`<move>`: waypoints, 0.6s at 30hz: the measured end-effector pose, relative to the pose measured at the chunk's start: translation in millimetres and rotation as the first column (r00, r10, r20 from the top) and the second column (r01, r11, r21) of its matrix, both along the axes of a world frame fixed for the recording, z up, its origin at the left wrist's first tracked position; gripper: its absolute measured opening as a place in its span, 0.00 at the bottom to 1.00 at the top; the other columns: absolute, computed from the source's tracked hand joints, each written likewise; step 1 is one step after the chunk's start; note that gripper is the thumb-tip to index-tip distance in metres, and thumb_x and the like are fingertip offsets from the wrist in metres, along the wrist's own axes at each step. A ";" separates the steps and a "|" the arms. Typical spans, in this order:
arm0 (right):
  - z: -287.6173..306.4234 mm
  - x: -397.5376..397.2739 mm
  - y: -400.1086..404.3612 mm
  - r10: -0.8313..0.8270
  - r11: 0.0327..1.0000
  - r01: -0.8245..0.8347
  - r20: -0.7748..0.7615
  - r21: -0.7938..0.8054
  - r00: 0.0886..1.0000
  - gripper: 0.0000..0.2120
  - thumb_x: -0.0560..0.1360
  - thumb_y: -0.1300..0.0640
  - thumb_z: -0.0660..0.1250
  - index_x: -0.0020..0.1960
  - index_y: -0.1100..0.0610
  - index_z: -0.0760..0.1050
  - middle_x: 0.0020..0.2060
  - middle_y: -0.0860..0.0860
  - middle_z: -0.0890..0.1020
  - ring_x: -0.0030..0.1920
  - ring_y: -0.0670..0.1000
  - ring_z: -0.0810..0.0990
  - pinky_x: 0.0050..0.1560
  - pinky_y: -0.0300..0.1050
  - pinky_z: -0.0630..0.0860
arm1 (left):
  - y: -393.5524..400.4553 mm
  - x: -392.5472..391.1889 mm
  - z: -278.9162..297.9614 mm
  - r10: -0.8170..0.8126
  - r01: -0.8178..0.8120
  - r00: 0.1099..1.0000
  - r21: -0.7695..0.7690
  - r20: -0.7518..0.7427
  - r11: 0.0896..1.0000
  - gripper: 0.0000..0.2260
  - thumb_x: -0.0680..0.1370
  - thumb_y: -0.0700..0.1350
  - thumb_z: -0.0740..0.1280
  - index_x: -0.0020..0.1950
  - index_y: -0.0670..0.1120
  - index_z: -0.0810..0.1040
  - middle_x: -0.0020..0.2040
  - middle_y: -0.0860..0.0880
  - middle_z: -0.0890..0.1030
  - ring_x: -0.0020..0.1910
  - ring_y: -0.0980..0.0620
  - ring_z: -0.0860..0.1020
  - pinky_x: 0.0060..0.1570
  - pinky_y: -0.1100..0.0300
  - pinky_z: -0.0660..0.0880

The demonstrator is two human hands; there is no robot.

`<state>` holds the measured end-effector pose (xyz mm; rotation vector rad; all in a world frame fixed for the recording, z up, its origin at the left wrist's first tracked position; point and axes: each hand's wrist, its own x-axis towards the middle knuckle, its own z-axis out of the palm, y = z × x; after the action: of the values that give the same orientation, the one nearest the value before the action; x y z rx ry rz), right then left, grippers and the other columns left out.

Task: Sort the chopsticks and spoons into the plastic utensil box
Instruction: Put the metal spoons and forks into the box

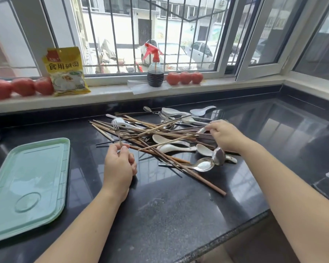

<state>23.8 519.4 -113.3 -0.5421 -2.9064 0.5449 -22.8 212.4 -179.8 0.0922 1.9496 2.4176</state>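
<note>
Our left hand [120, 164] pinches a small metal fork [116, 132] upright by its handle. Left of it on the table [179, 215] lies the green plastic box lid [27, 186], nothing on it. Beyond, our right hand [225, 136] pinches a metal spoon handle [201, 130] in the pile of chopsticks [150, 133] and spoons [171, 147].

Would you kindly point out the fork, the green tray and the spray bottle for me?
fork [115, 128]: head view, on the tines, above the left hand [119, 164] pinching its handle.
green tray [25, 188]: head view, on its flat bare middle.
spray bottle [155, 76]: head view, on its dark lower body.
</note>
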 end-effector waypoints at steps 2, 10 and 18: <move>8.1 3.5 2.3 -0.052 0.998 0.050 -0.045 -0.038 0.998 0.19 0.83 0.64 0.55 0.65 0.56 0.80 0.67 0.53 0.78 0.69 0.54 0.73 0.66 0.42 0.66 | 0.6 0.7 -0.4 -0.001 0.001 1.000 -0.003 -0.002 1.000 0.09 0.88 0.41 0.54 0.52 0.46 0.72 0.34 0.48 0.70 0.25 0.54 0.66 0.24 0.60 0.62; 7.6 5.4 -4.1 -0.110 0.989 0.103 -0.070 -0.102 0.991 0.25 0.74 0.73 0.54 0.50 0.49 0.83 0.55 0.51 0.84 0.61 0.53 0.78 0.61 0.45 0.75 | -0.3 -0.6 -1.3 -0.003 0.003 1.000 -0.019 -0.008 1.000 0.09 0.88 0.42 0.54 0.52 0.47 0.72 0.34 0.48 0.71 0.26 0.54 0.67 0.25 0.59 0.64; 1.2 -4.6 -24.8 0.023 0.998 -0.022 0.023 -0.054 0.999 0.23 0.77 0.70 0.56 0.57 0.50 0.84 0.58 0.51 0.83 0.56 0.51 0.79 0.54 0.43 0.76 | -0.9 -0.5 -1.1 -0.004 0.004 1.000 -0.034 -0.016 0.999 0.09 0.88 0.42 0.54 0.52 0.45 0.72 0.33 0.49 0.71 0.25 0.53 0.67 0.24 0.60 0.65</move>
<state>19.2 494.5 -112.0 -0.5264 -2.9313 0.6253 -23.3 211.5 -181.0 0.1149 1.9940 2.3883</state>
